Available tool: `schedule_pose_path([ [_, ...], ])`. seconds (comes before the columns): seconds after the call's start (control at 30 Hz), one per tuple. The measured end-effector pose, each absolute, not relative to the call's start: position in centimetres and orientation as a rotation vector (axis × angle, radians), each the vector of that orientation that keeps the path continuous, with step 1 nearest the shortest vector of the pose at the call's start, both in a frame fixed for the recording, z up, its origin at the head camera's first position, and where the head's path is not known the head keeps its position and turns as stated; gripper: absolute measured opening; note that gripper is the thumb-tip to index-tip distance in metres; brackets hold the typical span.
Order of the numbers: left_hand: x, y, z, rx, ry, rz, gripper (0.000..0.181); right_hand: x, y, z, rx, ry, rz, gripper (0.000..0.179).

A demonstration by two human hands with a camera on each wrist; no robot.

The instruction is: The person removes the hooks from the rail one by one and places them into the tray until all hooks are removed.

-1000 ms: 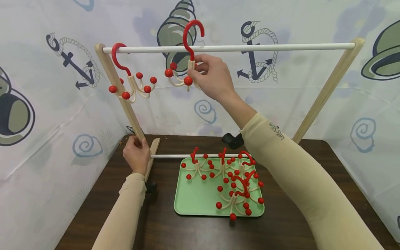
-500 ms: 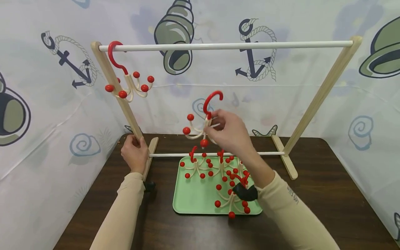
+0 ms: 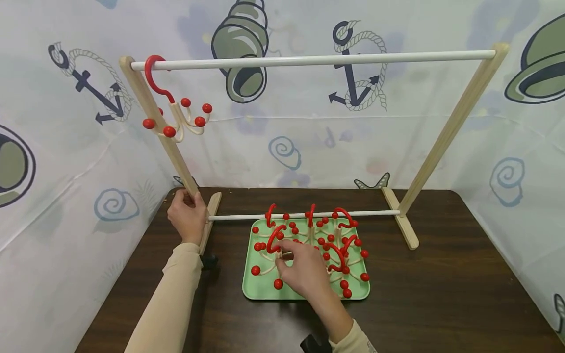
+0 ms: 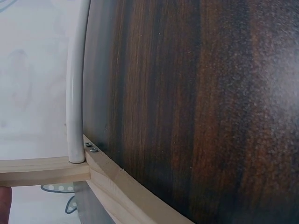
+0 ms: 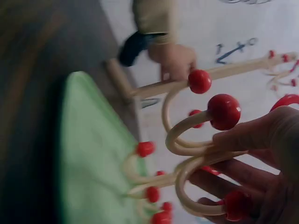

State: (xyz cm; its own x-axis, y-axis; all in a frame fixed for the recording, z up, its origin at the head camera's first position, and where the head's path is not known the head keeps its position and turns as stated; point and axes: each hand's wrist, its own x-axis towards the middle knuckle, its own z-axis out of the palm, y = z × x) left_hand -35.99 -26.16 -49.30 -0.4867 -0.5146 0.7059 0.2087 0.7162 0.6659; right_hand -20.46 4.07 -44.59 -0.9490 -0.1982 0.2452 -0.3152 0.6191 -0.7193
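My right hand (image 3: 304,269) pinches the stem of a cream multi-armed hanger (image 5: 224,112) with a red hook and red ball tips. It is at the left part of the green tray (image 3: 258,291); whether it touches the tray is unclear. Several similar hangers (image 3: 337,257) stand on the tray, partly hidden by the hand. My left hand (image 3: 189,218) grips the left wooden post (image 3: 174,154) of a rack near its base. Another hanger (image 3: 176,115) hangs by its hook at the left end of the white top rail (image 3: 304,61).
A white lower rail (image 3: 238,217) runs just behind the tray. The right post (image 3: 454,122) leans outward from a wooden foot (image 3: 401,220). Everything stands on a dark wooden table (image 3: 441,294), with a patterned cloth (image 3: 309,142) behind.
My right hand has brought its hanger down from the top rail to the left part of the tray. The left hand keeps its grip on the post. The view has shifted slightly.
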Motion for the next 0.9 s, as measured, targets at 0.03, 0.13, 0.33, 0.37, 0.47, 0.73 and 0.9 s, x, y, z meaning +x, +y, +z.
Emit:
schedule_pose_path([
  [0.03, -36.0, -26.2, -49.3, 0.240, -1.891, -0.884, 0.016, -20.4, 3.9, -45.1, 0.415, -2.699, 1.224, 0.020],
  [0.13, -36.0, -26.2, -49.2, 0.240, -1.891, -0.886, 0.016, -20.4, 3.7, -46.4, 0.374, -2.686, 1.181, 0.018],
  [0.33, -35.9, -26.1, -49.3, 0.247, -1.892, -0.886, 0.016, -20.6, 3.9, -48.3, 0.325, -2.581, 1.195, 0.018],
  [0.37, -35.9, -26.1, -49.3, 0.247, -1.890, -0.887, 0.016, -20.7, 3.9, -48.6, 0.312, -2.571, 1.205, 0.019],
  [0.47, -35.8, -26.2, -49.3, 0.248, -1.893, -0.887, 0.016, -20.9, 4.1, -49.2, 0.260, -2.560, 1.232, 0.024],
  [0.73, -35.9, -26.2, -49.3, 0.243, -1.894, -0.893, 0.016, -21.3, 4.2, -49.7, 0.168, -2.591, 1.169, 0.022],
  [0.9, -35.9, -26.2, -49.4, 0.250, -1.895, -0.883, 0.016, -21.6, 4.1, -49.3, 0.150, -2.632, 1.090, 0.020],
])
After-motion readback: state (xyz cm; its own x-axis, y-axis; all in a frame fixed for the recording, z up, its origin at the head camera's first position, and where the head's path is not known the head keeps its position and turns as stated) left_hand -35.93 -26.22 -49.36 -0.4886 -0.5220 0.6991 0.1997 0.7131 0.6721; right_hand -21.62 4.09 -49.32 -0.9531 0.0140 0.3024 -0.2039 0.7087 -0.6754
